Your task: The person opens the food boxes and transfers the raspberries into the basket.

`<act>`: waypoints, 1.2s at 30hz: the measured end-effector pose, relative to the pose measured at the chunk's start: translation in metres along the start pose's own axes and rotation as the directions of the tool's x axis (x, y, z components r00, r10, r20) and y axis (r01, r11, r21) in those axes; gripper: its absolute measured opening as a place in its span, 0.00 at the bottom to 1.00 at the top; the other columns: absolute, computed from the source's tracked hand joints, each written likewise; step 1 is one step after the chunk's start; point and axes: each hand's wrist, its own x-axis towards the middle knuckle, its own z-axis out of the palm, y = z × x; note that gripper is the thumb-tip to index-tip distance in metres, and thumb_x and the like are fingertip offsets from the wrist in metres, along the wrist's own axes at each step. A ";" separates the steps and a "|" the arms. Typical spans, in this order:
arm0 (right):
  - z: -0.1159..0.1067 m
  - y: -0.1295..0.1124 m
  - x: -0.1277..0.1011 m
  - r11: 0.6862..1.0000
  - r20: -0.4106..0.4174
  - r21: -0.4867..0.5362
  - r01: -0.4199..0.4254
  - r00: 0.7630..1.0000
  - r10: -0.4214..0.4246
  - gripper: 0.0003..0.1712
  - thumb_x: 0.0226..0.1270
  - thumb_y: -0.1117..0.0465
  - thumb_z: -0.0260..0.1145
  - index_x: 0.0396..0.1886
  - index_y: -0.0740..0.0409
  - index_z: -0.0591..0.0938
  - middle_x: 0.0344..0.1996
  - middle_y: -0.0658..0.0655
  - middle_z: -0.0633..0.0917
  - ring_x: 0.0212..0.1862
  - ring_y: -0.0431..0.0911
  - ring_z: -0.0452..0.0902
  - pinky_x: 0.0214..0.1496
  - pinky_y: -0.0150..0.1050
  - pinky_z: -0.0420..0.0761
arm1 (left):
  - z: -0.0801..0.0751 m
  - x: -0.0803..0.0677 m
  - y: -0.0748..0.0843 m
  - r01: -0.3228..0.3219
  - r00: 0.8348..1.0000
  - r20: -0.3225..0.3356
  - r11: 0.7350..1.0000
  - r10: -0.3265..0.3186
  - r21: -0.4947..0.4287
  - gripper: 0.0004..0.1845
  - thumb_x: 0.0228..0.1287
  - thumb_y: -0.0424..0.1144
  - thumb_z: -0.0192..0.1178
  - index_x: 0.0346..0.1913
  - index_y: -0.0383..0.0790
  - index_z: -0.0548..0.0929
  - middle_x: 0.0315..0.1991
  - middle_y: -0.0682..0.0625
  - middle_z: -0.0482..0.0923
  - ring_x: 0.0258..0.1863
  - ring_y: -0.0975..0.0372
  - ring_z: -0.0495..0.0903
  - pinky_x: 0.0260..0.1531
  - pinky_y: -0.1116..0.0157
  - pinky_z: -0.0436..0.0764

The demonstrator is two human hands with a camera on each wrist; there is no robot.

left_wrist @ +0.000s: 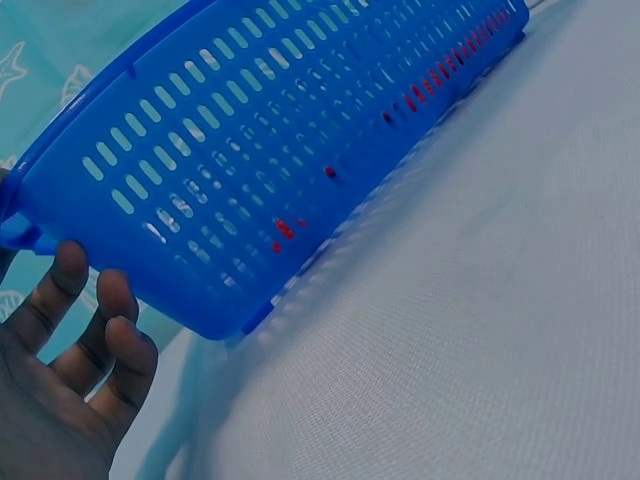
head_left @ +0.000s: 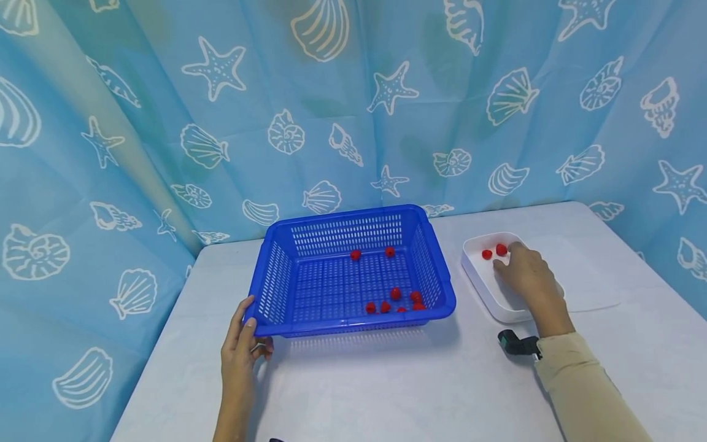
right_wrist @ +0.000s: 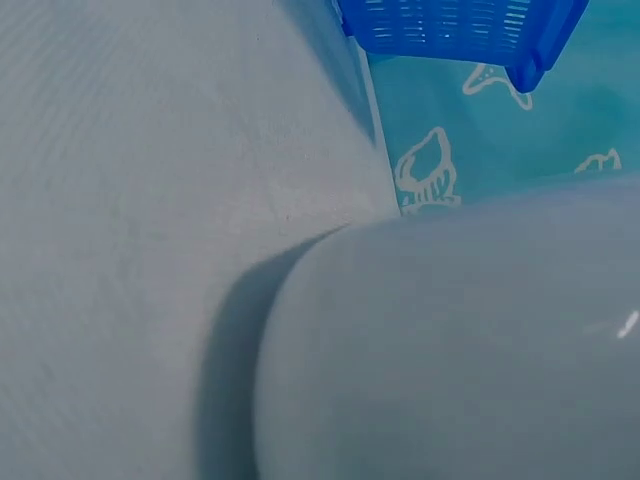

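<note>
A blue plastic basket (head_left: 348, 282) with slotted walls holds several small red berries (head_left: 385, 307), most of them near its front right corner. My left hand (head_left: 240, 350) grips the basket's front left corner, thumb over the rim. In the left wrist view, that hand's fingers (left_wrist: 130, 350) curl below the corner. To the right stands a white rectangular container (head_left: 486, 294) with red berries (head_left: 501, 250) at its far end. My right hand (head_left: 527, 273) reaches down into it, thumb and forefinger apart close to the berries. The right wrist view shows the container's outer wall (right_wrist: 450, 340) but no fingers.
A white cloth (head_left: 353, 387) covers the table. Right of the container lies a flat, pale sheet-like piece (head_left: 591, 288). Behind and to the left hangs a blue curtain (head_left: 331, 110) printed with shells and starfish. A black wrist device (head_left: 516, 344) sits by the right wrist.
</note>
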 end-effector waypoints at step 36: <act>0.002 -0.003 0.012 0.998 -0.085 0.009 0.058 0.995 -0.057 0.17 0.70 0.63 0.63 0.45 0.77 0.73 0.33 0.71 0.79 0.35 0.61 0.76 0.42 0.58 0.80 | -0.001 0.001 -0.002 -0.004 1.000 0.011 1.000 0.004 0.000 0.24 0.78 0.56 0.47 0.73 0.64 0.67 0.52 0.45 0.75 0.31 0.59 0.78 0.29 0.68 0.78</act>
